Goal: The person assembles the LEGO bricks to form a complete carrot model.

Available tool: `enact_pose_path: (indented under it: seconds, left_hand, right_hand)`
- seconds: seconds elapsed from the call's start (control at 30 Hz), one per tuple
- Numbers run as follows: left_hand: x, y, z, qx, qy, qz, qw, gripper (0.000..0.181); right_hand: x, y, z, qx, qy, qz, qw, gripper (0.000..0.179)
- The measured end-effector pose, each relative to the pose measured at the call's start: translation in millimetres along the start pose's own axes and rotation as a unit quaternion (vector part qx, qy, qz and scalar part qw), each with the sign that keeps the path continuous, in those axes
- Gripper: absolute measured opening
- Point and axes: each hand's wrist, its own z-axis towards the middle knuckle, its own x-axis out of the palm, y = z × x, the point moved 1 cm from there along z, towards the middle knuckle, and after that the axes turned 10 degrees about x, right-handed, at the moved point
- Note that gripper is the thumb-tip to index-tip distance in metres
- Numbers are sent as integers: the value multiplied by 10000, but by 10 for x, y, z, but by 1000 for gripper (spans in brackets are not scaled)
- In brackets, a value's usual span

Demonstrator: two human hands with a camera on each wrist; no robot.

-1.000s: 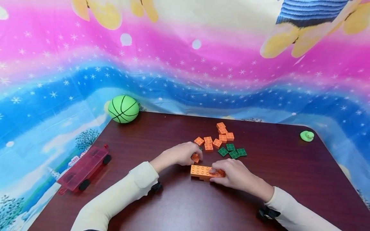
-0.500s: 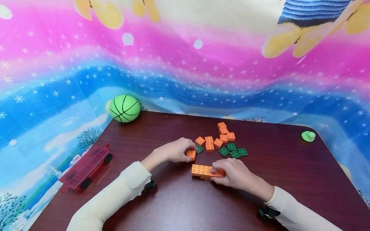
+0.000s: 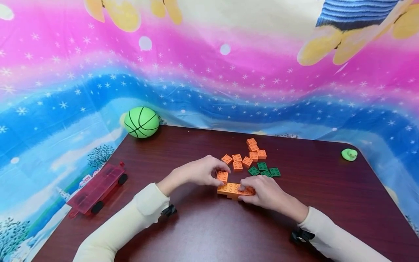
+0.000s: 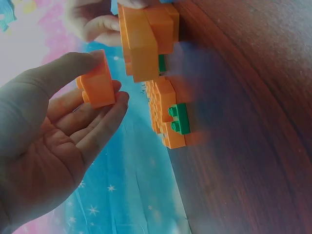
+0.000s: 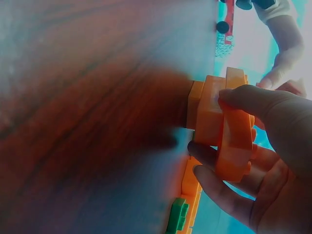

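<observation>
My left hand [image 3: 203, 171] pinches a small square orange building brick [image 3: 222, 176] by its sides, studs up. In the head view this brick is at the left end of a longer orange brick build [image 3: 230, 188]. A gap shows between them in the left wrist view, where the held brick [image 4: 99, 83] stands apart from the build [image 4: 141, 44]. My right hand [image 3: 267, 193] grips the build at its right end, thumb on the near side. In the right wrist view, the build [image 5: 209, 109] has stacked layers, and the fingers hide part of it.
Behind the hands lie several loose orange bricks [image 3: 237, 166] and several flat green bricks [image 3: 262, 166]. A clear red toy wagon [image 3: 96, 189] stands at the left, a green ball [image 3: 141, 122] at the back left corner. A green toy duck [image 3: 349, 154] sits far right.
The left hand first drew back left with its brick, then moved right to the build's left end, covering a green brick. The right hand keeps hold of the build, which has shifted slightly away.
</observation>
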Motion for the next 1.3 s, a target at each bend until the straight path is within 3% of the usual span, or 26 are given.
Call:
enact_pose_path:
  seconds: [0.33,0.6,1.3]
  left_hand:
    - [34,-21,12,-40,106,138,9998,42]
    - [86,-9,7,-134,266,389,9988,41]
    - [133,60,4,-35,85,215,9997,38]
  right_hand:
    - [14,-38,70,-122,-140,61,9998,17]
    - [12,-62,77,11,3,145,9999,14]
    - [-23,-64,125,-173,167,-21,9997,20]
